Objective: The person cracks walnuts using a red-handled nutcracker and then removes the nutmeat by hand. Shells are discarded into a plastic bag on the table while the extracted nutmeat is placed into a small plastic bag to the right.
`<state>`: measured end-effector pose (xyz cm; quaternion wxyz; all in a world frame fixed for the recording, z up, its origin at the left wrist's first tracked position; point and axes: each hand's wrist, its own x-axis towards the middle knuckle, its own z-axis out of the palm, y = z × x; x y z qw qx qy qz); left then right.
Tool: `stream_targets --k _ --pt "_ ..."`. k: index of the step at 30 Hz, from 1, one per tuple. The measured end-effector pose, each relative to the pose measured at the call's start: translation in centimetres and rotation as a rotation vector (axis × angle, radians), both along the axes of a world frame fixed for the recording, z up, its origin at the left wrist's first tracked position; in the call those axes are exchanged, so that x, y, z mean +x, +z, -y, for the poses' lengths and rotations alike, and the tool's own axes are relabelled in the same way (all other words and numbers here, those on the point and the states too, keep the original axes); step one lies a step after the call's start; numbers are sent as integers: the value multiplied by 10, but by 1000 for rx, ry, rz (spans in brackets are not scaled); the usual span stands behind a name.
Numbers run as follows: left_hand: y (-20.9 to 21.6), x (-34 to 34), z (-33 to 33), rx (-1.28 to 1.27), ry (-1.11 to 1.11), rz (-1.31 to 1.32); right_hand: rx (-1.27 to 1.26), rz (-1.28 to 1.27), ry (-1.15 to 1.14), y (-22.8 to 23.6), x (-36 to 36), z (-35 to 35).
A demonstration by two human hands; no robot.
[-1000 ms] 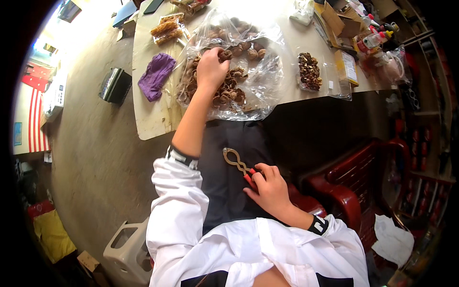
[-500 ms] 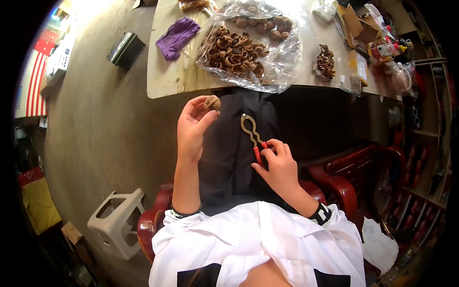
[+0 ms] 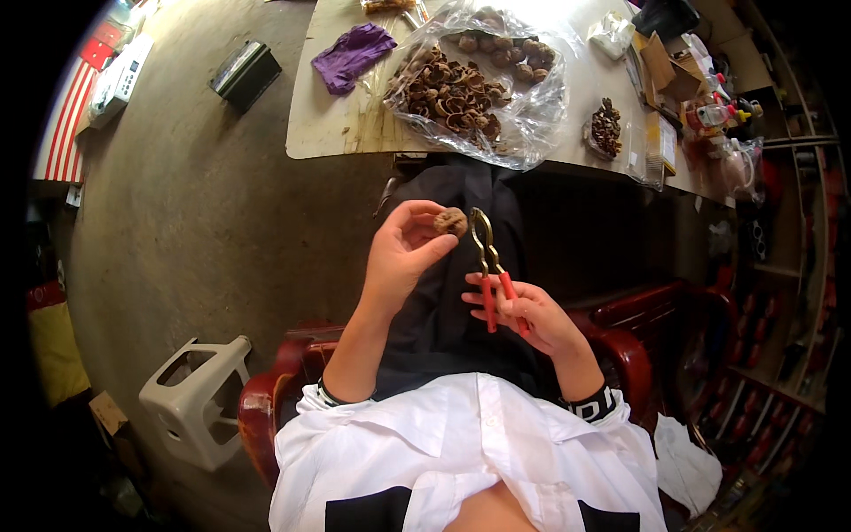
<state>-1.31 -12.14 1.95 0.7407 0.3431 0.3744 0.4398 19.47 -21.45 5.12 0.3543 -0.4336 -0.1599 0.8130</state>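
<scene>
Between the thumb and fingers of my left hand [image 3: 399, 254] is a brown walnut [image 3: 451, 222], held over my lap. My right hand [image 3: 536, 315] grips a nutcracker [image 3: 488, 285] by its red handles, with the gold-coloured jaws pointing up. The jaws stand just to the right of the walnut, apart from it, and nothing is between them. On the table ahead, a clear plastic bag [image 3: 532, 133] lies spread under a heap of broken walnut shells [image 3: 448, 93] and several whole walnuts [image 3: 503, 51]. A small pile of walnut kernels [image 3: 605, 129] lies to its right.
A purple cloth [image 3: 353, 56] lies on the pale table [image 3: 324, 133]. Boxes and bottles [image 3: 716, 115] crowd its right end. Left of me stand a beige plastic stool [image 3: 195, 399] and, farther off, a black box-shaped object [image 3: 245, 74]. I sit on a dark red chair [image 3: 266, 390].
My left hand has moved right and slightly down with the walnut. My right hand has turned and brought the nutcracker more upright, close to the walnut.
</scene>
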Motion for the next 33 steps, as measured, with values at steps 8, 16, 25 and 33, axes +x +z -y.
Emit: stream_targets --k 8,16,25,33 --pt "2 13 6 177 -84 -166 315 5 173 4 2 -10" --pt "10 21 4 188 -44 -286 520 343 325 19 -6 -17" --pt "-7 40 -1 126 31 80 411 235 237 20 -13 -20" --pt "5 50 0 -136 -36 225 205 38 -34 13 -34 -5"
